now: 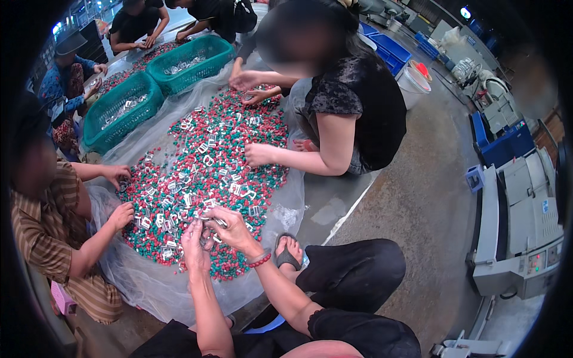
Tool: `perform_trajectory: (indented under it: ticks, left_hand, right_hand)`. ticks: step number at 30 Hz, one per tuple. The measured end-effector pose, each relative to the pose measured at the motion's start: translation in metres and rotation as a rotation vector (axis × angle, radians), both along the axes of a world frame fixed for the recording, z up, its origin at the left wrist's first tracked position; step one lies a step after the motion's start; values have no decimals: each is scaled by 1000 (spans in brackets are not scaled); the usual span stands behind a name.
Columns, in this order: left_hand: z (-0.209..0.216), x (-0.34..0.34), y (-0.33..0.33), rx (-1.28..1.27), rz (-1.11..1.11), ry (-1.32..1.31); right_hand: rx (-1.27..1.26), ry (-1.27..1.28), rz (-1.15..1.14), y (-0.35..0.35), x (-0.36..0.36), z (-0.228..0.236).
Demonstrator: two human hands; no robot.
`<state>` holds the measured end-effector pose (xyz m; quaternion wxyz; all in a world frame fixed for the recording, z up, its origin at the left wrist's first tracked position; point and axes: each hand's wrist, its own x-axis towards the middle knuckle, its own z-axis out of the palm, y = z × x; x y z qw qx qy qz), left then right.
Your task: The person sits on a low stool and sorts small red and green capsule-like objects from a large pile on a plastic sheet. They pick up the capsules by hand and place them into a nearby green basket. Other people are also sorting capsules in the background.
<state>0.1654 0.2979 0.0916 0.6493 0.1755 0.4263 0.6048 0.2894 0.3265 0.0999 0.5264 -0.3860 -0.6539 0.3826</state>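
Observation:
Both my hands are close together over the near part of a pile of red, green and white pellets (233,158). My right hand (234,231), with a red bead bracelet at its wrist, is closed on several silver metal buckles (207,240). Just beside it, my left hand (194,246) has its fingers pressed together at the same buckles. Which buckle sits in which hand is partly hidden by the fingers. More pale metal buckles (237,190) lie scattered among the pellets.
The pile rests on a clear plastic sheet (179,295). Two green baskets (122,122) with metal pieces stand beyond. A person in black (358,113) crouches at the right; another in stripes (51,238) sits at the left, hands in the pellets. Grey machines (525,209) line the far right.

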Motion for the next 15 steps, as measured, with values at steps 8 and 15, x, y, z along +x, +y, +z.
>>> perform_trajectory:
  ticks: [8,15]
  left_hand:
    - [20,26,-7,-115,113,-270]
    - [35,38,-9,-39,141,-229]
  right_hand:
    - [279,-245,36,-7,13,33]
    - [271,-254,-23,-14,22,40]
